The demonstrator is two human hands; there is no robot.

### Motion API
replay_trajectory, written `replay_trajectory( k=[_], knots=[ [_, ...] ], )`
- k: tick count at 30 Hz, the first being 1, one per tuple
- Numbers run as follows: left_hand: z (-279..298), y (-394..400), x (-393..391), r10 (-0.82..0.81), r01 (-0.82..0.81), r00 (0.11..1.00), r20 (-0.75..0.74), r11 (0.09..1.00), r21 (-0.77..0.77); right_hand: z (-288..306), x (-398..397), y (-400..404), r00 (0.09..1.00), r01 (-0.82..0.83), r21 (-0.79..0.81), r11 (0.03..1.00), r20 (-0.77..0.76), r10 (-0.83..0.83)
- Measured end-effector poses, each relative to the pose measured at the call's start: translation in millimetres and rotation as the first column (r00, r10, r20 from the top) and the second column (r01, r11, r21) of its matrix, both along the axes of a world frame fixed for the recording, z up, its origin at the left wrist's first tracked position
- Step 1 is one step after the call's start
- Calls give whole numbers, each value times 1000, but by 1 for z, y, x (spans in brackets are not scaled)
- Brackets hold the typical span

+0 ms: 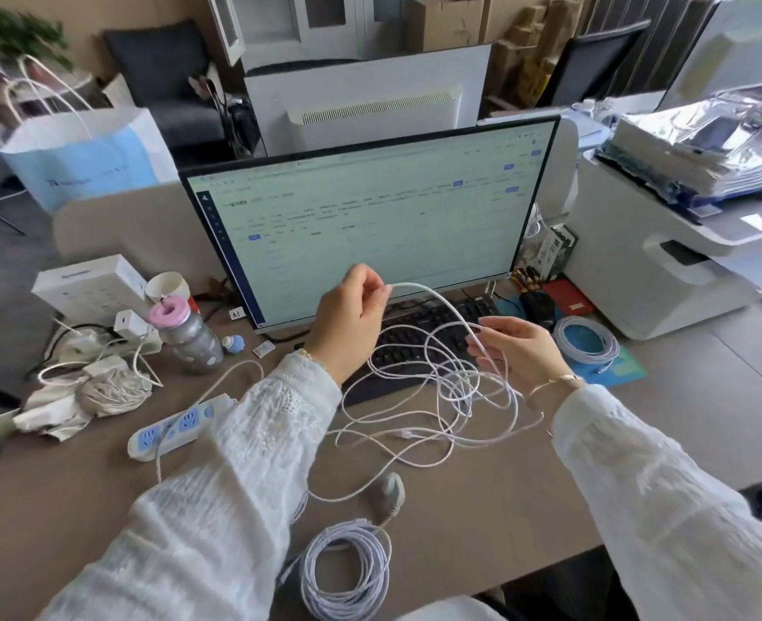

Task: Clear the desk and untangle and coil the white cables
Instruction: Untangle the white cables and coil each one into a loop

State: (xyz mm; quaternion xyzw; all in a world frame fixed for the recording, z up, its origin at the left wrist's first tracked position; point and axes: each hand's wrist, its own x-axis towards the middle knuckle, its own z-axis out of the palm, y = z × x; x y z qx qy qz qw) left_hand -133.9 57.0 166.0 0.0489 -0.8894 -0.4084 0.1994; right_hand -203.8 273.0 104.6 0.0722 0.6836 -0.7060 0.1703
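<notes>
Two hands work above the desk (527, 499), and from my remote seat I see both on one white cable (437, 387). My left hand (347, 320) pinches it between curled fingertips, raised in front of the monitor (361, 221). From that pinch the thin, smooth, round cord arcs over to my right hand (518, 351), whose fingers are curled loosely round the strand. Below and between the fingers the cable falls into a loose tangle of many overlapping loops, lying partly on the black keyboard (419, 342) and partly on the matte brown desktop; I cannot count the loops.

I count two cables already wound into neat round coils: one coiled white cable (347, 571) well below my left wrist at the near desk edge, and one pale coil (587, 340) just right of my right fingers, on a teal mat (625, 369).

Left of my left forearm lies one white power strip (173, 430) with blue sockets, its own cord running to a grey plug (392, 490) beside the near coil. Further left stand one grey speckled bottle (188, 338) with a pink lid, one paper cup (167, 286) and one white box (87, 286). Both sleeves are white, lacy and textured.
</notes>
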Motion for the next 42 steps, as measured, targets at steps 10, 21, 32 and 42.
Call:
replay_trajectory(
  k=[10, 21, 32, 42],
  knots=[
    [44, -21, 0, 73, -63, 989, -127, 995, 84, -26, -9, 19, 992, 29, 573, 819, -116, 47],
    [92, -18, -6, 30, -3, 959, -283, 996, 95, -4, 52, -40, 727, -210, 628, 749, -412, 549],
    [90, -57, 4, 324, -268, 923, -210, 929, 255, -14, 68, -25, 811, -58, 407, 912, -513, 280],
    [43, -4, 25, -278, 108, 930, 241, 832, 544, 58, 95, -48, 319, -136, 454, 880, -821, 473]
  ],
)
